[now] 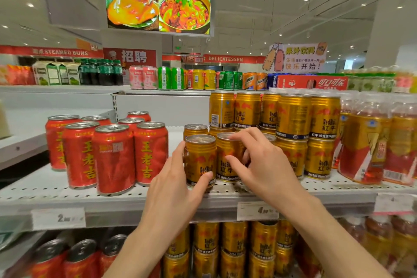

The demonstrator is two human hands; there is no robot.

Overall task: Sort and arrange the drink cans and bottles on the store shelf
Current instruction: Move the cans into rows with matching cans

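Left hand [178, 189] wraps the front gold can [200, 160] at the shelf [67, 196] edge; right hand [261, 165] pinches its neighbour can [226, 158]. Stacked gold cans [293, 117] crowd two o'clock, red cans [112, 158] nine o'clock, bare room between.

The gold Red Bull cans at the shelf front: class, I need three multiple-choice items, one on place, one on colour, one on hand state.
1. The red herbal tea cans stand where from the gold Red Bull cans?
A left
B right
C above

2. The shelf surface is
A white
B black
C green

3. The left hand is
A hanging free
B wrapped around a gold can
C holding a bottle

Answers: 1 A, red cans fill the left side. 2 A, perforated white metal. 3 B, thumb and fingers flank the can; the right hand touches its neighbour.
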